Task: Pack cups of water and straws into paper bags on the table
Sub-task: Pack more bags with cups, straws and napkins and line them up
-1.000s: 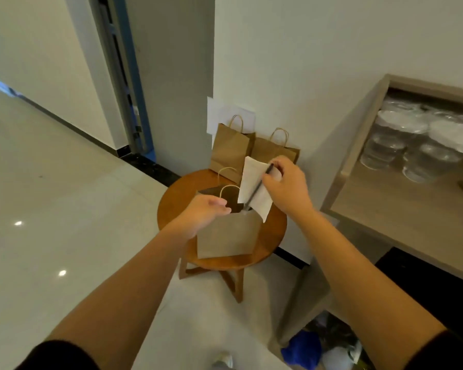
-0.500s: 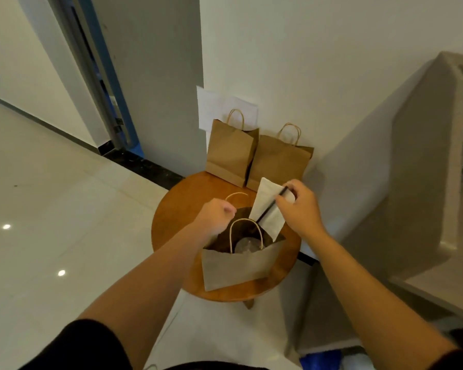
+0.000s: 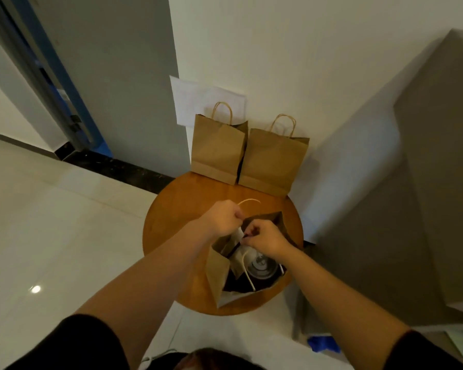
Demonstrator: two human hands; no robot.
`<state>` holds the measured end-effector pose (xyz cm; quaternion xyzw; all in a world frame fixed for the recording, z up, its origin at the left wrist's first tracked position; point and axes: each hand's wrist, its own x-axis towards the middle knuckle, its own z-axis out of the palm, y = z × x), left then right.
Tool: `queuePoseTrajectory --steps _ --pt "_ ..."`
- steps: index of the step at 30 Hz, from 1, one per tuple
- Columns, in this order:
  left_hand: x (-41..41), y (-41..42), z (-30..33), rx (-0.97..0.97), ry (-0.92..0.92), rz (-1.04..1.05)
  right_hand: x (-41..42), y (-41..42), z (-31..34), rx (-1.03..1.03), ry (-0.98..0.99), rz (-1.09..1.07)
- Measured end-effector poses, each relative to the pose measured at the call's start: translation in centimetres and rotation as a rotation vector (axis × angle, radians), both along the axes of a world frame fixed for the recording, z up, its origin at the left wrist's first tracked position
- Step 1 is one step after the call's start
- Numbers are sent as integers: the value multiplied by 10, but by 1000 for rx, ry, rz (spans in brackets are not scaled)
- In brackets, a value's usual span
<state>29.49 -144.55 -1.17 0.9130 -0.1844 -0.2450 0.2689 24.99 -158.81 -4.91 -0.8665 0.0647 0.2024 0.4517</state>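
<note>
Round wooden table (image 3: 187,209) at frame centre: open paper bag (image 3: 219,268) holding cup (image 3: 259,265), left hand (image 3: 222,217) pinching handle (image 3: 247,202), right hand (image 3: 265,240) apparently inserting napkin-wrapped straw (image 3: 239,235); two bags (image 3: 218,150) (image 3: 271,161) behind, contents unseen.

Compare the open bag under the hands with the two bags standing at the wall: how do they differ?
The near bag gapes open, showing a cup inside; the far bags show no contents. The left hand grips the near bag's handle while the right hand reaches into it; the far bags stand untouched, handles up. All are brown paper bags on the round table.
</note>
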Motion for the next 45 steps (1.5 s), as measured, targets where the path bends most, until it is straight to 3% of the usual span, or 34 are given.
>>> queuePoseTrajectory --steps 7,12,19,24,28,37,45 --pt "6 -21 23 59 3 -139 -1 -7 21 -107 -29 53" --pt "-7 -69 94 257 -298 -359 -22 -34 76 -287 -184 -20" --pt "-53 -161 198 15 -614 -537 -96 -104 193 -423 -399 -380" --pt "-102 -228 227 -268 -655 -648 -159 -156 241 -495 -486 -588" --pt "-133 -291 228 -338 -661 -757 -197 -205 251 -513 -483 -704" --pt "-136 -433 209 -64 -610 -814 -199 -363 225 -486 -312 -768" --pt "-112 -495 191 107 -675 -742 -129 -464 203 -570 -418 -797"
